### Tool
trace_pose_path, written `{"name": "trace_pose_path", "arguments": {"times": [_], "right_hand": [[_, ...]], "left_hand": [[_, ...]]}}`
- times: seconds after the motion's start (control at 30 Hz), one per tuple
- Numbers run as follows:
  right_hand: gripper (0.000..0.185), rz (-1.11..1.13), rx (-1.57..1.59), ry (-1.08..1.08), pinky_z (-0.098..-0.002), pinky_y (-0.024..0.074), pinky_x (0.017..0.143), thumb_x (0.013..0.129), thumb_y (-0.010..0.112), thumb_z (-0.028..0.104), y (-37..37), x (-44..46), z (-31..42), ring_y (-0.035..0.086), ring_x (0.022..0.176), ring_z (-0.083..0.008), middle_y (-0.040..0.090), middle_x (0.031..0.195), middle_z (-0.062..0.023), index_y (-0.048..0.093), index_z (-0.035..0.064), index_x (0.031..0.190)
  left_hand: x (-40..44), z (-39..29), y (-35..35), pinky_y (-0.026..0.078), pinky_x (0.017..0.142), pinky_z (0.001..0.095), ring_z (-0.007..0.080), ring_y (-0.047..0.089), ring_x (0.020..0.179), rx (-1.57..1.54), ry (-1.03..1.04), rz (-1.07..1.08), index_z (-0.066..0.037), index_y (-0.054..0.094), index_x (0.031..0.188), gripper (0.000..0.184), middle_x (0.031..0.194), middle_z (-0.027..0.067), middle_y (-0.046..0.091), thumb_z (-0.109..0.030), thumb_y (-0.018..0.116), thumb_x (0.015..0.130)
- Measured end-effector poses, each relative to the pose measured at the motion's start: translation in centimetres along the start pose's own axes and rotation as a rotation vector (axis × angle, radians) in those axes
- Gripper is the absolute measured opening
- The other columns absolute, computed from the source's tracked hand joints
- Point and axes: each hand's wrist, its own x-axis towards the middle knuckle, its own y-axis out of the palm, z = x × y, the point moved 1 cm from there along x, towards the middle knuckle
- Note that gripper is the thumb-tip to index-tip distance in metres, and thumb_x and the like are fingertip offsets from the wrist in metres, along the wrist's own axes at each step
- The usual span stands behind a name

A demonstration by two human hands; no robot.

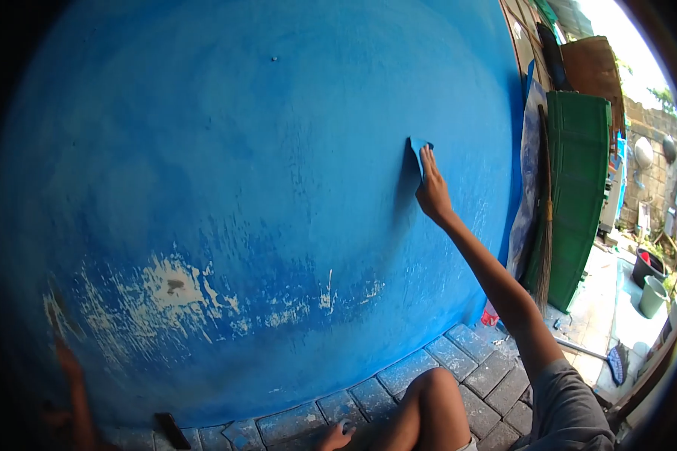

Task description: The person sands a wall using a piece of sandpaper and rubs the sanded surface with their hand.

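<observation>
My right hand reaches up to the blue wall, fingers fairly straight, gripping a thin sheet of sandpaper against the paint. One edge of the sheet stands off the wall and casts a shadow. At the bottom edge, what looks like my left hand is cut off by the frame; its fingers close round a small grey thing that I cannot make out. Low on the wall, the paint is worn to a white patch with streaks around it.
Another person's arm touches the wall at far left. A dark flat block lies on the grey paving. On the right stand a broom, a green panel and buckets. My bent knee is below.
</observation>
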Motion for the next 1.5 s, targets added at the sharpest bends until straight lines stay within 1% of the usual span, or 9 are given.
{"name": "trace_pose_path", "arguments": {"times": [0.13,0.3,0.6,0.87,0.97,1.07,1.2,1.3,1.5], "right_hand": [[0.077,0.109,-0.034,-0.172,-0.0399,0.0297,0.114,0.070,0.038,-0.017,-0.6,-0.7,3.1,0.026,0.142,-0.0328,0.030,0.150,-0.0241,0.026,-0.0030,0.145],[0.072,-0.048,0.036,0.221,-0.0396,0.0283,0.115,0.073,0.038,-0.015,0.7,1.8,0.5,0.026,0.141,-0.0357,0.029,0.149,-0.0275,0.026,-0.0076,0.144],[0.082,0.157,0.114,-0.289,-0.0390,0.0301,0.115,0.066,0.042,-0.020,0.9,-4.2,10.8,0.020,0.144,-0.0299,0.027,0.153,-0.0192,0.027,-0.0028,0.145],[0.086,0.177,0.225,-0.228,-0.0397,0.0253,0.118,0.064,0.044,-0.020,2.3,-7.9,13.6,0.021,0.144,-0.0305,0.026,0.153,-0.0179,0.028,-0.0006,0.146],[0.061,0.308,0.210,-0.505,-0.0425,0.0284,0.116,0.085,0.044,-0.004,3.1,-10.7,16.2,0.028,0.142,-0.0287,0.032,0.152,-0.0158,0.031,-0.0006,0.145],[0.060,0.261,0.230,-0.499,-0.0423,0.0290,0.115,0.087,0.044,-0.002,3.8,-10.3,16.5,0.028,0.142,-0.0274,0.032,0.152,-0.0153,0.031,0.0008,0.145],[0.073,0.053,0.265,-0.071,-0.0431,0.0244,0.117,0.077,0.049,-0.011,2.6,-5.9,15.6,0.023,0.144,-0.0303,0.030,0.152,-0.0170,0.029,-0.0005,0.146],[0.079,-0.008,0.297,-0.010,-0.0435,0.0229,0.117,0.072,0.049,-0.015,4.0,-6.6,17.5,0.021,0.144,-0.0331,0.028,0.153,-0.0183,0.027,-0.0019,0.146],[0.086,0.251,0.310,-0.463,-0.0430,0.0224,0.117,0.064,0.048,-0.021,5.7,-11.1,18.8,0.021,0.144,-0.0310,0.027,0.154,-0.0159,0.030,-0.0003,0.146]], "left_hand": [[-1.3,-3.7,-1.3,0.051,0.082,0.0409,0.0315,0.066,0.098,0.092,-0.071,0.069,-0.004,0.055,0.125,0.051,0.105,0.0193,0.068,-0.040,0.061,0.090],[-1.2,-2.9,-1.0,0.049,0.086,0.0435,0.0358,0.062,0.104,0.090,-0.025,0.021,-0.005,0.053,0.128,0.051,0.113,0.0210,0.065,-0.039,0.061,0.090],[-1.0,-2.5,-0.5,0.051,0.078,0.0401,0.0319,0.066,0.092,0.085,0.020,-0.032,-0.006,0.057,0.122,0.045,0.099,0.0185,0.068,-0.036,0.063,0.090],[-1.9,-4.0,-0.8,0.051,0.080,0.0449,0.0388,0.064,0.097,0.023,0.045,-0.094,-0.004,0.056,0.116,0.038,0.101,0.0214,0.067,-0.028,0.064,0.089],[-2.3,-4.6,-0.9,0.050,0.083,0.0449,0.0400,0.063,0.100,0.036,0.036,-0.100,-0.003,0.055,0.117,0.039,0.103,0.0227,0.066,-0.029,0.063,0.089],[-2.8,-4.8,-0.6,0.049,0.086,0.0445,0.0406,0.061,0.104,0.168,0.092,-0.146,-0.003,0.054,0.119,0.040,0.108,0.0242,0.064,-0.029,0.062,0.090],[-2.7,-4.3,-0.9,0.047,0.089,0.0445,0.0414,0.059,0.107,0.124,0.103,-0.140,-0.004,0.052,0.121,0.041,0.114,0.0252,0.061,-0.029,0.061,0.091],[-2.6,-4.1,-0.5,0.048,0.088,0.0446,0.0414,0.059,0.106,0.078,0.100,-0.105,-0.004,0.051,0.123,0.042,0.114,0.0247,0.062,-0.029,0.061,0.090],[-2.7,-5.5,-1.0,0.048,0.088,0.0450,0.0401,0.060,0.105,0.066,0.077,-0.071,-0.004,0.049,0.127,0.044,0.116,0.0239,0.061,-0.029,0.059,0.091]]}}
